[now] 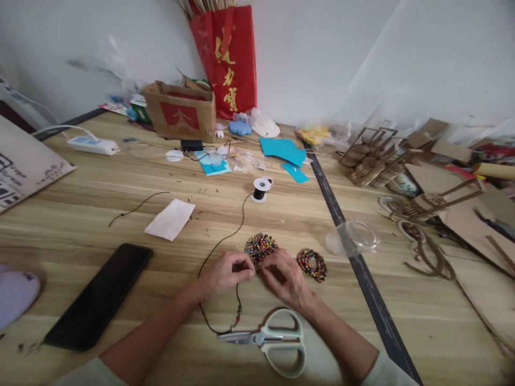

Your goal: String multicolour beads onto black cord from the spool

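Observation:
My left hand (226, 272) is closed in a pinch on a thin black cord (237, 294), just in front of a pile of small multicoloured beads (259, 246). A few beads are threaded on the cord below this hand. My right hand (286, 280) touches the pile's near edge, its thumb and fingertips pinched together; whatever lies between them is too small to make out. The cord loops round to a white spool (259, 194) wound with black. Close to my right hand lies a coiled string of beads (312, 265). Scissors (281, 339) with pale handles lie between my forearms.
A black phone (100, 295) and a white paper piece (169, 220) lie to the left. A clear plastic cup (350, 238) lies on its side at right, near small woven baskets (374, 166). Behind are a cardboard box (181, 112) and a red bag (231, 59).

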A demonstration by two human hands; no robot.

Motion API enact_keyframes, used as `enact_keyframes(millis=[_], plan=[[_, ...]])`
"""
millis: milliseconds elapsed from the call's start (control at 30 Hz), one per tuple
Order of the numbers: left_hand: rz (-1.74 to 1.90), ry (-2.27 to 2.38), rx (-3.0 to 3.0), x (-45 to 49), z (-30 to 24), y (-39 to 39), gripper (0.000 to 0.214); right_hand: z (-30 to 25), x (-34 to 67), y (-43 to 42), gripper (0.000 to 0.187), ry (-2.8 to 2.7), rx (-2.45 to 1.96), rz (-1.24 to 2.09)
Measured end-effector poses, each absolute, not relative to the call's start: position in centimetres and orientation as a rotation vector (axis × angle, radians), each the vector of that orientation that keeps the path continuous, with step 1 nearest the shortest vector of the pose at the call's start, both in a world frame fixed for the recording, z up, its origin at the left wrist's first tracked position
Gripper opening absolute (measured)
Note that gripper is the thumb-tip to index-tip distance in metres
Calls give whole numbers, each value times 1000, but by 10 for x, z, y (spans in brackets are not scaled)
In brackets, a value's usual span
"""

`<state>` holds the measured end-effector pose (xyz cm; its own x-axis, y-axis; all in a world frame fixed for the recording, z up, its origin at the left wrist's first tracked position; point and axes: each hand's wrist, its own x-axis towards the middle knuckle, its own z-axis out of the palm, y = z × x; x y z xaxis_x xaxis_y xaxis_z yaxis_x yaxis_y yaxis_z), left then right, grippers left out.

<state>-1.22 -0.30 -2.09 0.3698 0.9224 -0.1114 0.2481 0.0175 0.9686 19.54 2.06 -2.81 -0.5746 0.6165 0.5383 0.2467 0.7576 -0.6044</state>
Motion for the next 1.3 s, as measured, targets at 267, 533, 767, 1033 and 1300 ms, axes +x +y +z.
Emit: enact_keyframes(millis=[267, 533, 767, 1033, 1300], plan=[[729, 1120, 1515, -12, -17, -3, 14, -31, 196, 21, 8, -2181, -597, 666], [721, 1126, 1518, -11, -18, -4, 13, -28, 196, 21, 11, -2194, -549, 690], [738, 1134, 1558, -10, -19, -4, 12, -26, 196, 19, 10, -2197, -557, 732], [729, 1145, 1548, -9, -17, -4, 10, -24, 196, 20, 7, -2195, -556, 730], [717, 1156, 1568, -9, -17, -4, 10, -24, 196, 20, 8, -2199, -546, 737]])
